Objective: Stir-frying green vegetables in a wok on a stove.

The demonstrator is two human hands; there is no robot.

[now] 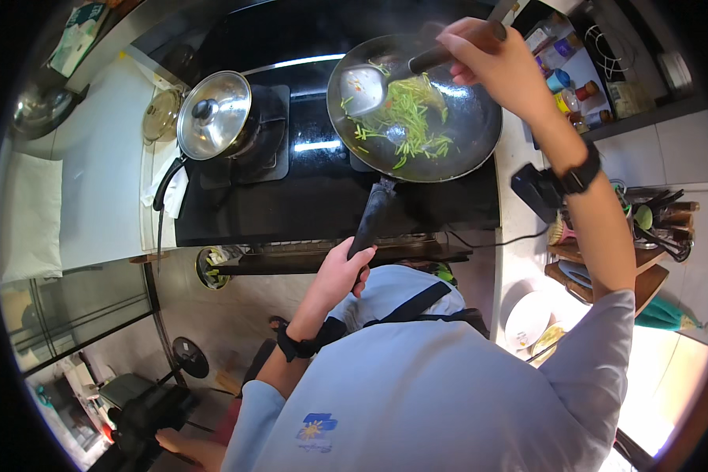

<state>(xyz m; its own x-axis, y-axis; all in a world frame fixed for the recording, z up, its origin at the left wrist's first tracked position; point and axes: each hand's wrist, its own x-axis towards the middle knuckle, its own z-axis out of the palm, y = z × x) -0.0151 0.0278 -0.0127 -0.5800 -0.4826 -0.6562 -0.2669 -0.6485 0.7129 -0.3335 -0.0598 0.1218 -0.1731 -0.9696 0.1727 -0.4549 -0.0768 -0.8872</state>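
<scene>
A dark wok sits on the right side of the black glass cooktop. Its long black handle points toward me, and my left hand is wrapped around it. Chopped green vegetable strips lie in the wok with a few small red bits. My right hand grips the dark handle of a metal spatula from above. The spatula's wide blade rests over the left part of the wok, touching or just above the greens.
A lidded pot stands on the left burner, handle toward the front. Seasoning bottles fill a shelf at right. Beside my right forearm are a black device with a cable and a utensil rack. Another person's hand shows at lower left.
</scene>
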